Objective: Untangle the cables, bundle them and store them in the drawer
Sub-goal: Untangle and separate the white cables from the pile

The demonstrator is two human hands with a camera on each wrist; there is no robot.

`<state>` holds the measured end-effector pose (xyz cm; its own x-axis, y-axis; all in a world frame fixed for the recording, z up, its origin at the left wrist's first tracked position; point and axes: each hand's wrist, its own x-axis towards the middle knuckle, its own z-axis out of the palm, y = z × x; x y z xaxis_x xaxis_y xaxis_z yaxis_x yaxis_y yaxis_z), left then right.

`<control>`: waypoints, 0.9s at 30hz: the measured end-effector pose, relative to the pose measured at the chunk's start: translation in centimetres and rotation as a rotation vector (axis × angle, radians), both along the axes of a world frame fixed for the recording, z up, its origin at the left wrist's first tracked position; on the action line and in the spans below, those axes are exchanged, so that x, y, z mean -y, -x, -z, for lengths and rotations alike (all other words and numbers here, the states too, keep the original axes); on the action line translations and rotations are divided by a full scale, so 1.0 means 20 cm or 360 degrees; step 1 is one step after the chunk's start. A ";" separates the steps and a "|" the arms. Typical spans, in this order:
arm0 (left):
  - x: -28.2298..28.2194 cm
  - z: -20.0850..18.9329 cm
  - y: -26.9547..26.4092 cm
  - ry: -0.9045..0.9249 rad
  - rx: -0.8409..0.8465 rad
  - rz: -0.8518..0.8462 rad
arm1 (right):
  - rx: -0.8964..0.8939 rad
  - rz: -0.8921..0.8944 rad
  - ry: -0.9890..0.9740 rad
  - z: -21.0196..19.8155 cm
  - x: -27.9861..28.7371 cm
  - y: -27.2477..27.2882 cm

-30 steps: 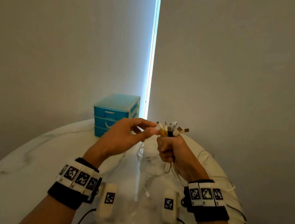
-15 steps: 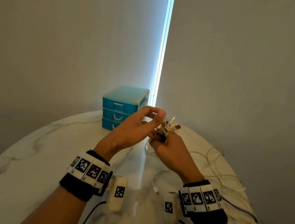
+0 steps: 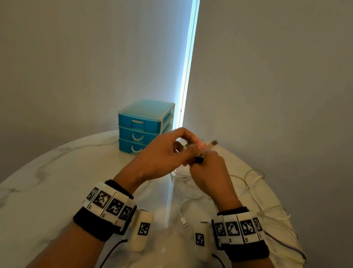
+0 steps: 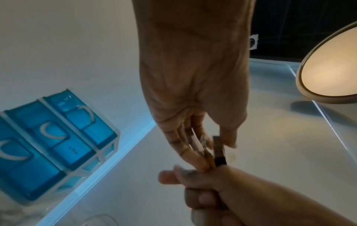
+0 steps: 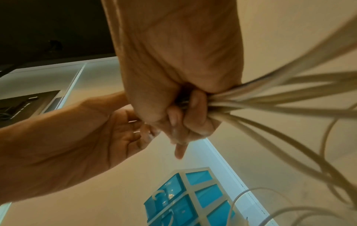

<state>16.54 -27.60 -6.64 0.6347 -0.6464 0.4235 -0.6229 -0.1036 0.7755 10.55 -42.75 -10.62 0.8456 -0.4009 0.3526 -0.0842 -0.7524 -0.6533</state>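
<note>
Above the table's far middle, my right hand holds a bunch of white cables in a fist. Their plug ends stick out above it. My left hand reaches over from the left. Its fingers and thumb pinch the plugs, among them a black USB plug. The cables' free lengths trail down to the table on the right. A blue three-drawer unit stands at the table's far edge, all drawers closed.
The round white marble table ends close to grey walls behind and to the right. One loose white cable with a small connector lies between my wrists. More cable loops reach the right table edge.
My left hand went from open beside the plugs to closed over them. The plug ends have tipped to the right and lie lower in my right fist.
</note>
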 end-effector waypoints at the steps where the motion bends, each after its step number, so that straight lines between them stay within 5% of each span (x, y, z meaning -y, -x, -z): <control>1: -0.01 -0.01 0.00 0.0027 -0.0016 -0.0008 | 0.0082 0.0048 -0.0128 -0.01 0.02 0.02; 5: -0.06 0.01 -0.05 -0.0035 0.0011 -0.0144 | 0.0521 0.0329 -0.0675 -0.07 0.15 0.08; 8: -0.09 0.07 -0.12 -0.0802 0.0125 0.0105 | 0.0641 0.0440 -0.0948 -0.05 0.22 0.08; 11: -0.03 0.15 -0.13 -0.1513 0.0154 0.0201 | 0.0642 0.0472 -0.0986 -0.02 0.26 0.05; 15: 0.07 0.22 -0.06 -0.1889 0.0388 0.0072 | 0.0551 0.0466 -0.0963 0.02 0.27 0.03; 20: 0.08 0.10 -0.12 -0.2383 0.0133 0.0526 | 0.0571 0.0416 -0.1020 0.00 0.24 0.07; 23: 0.06 0.02 -0.21 -0.2271 0.0057 0.0326 | 0.0592 0.0386 -0.1125 0.00 0.21 0.06; 27: 0.12 0.10 -0.37 -0.1617 0.0127 -0.0381 | 0.0506 0.0311 -0.1115 0.00 0.18 0.05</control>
